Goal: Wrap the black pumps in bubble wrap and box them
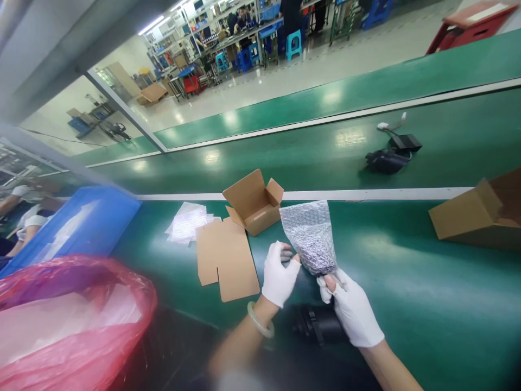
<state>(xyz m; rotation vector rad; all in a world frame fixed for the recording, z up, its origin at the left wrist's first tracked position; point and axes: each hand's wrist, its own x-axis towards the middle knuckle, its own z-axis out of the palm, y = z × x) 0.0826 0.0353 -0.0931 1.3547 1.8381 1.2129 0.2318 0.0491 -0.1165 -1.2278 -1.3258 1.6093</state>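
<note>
My right hand [353, 309], in a white glove with bare fingertips, pinches the lower end of a bubble-wrap bag [311, 236]. The bag bulges at its lower part, and what is inside cannot be made out. To its left, my left hand [280, 276], gloved the same way, is half curled with thumb and fingers apart and nothing visible between them. A black cylindrical device [321, 325] lies on the green surface below the bag, partly hidden by my right hand. Behind my left hand stands an open cardboard box [260, 209], its flaps up.
A flat cardboard piece [226, 260] and clear plastic bags [189, 221] lie left of the box. A pink plastic bag [138, 293] and blue bin [118, 209] fill the left. Black parts with a cable [388, 160] lie beyond the white rail; another carton [464, 217] stands right.
</note>
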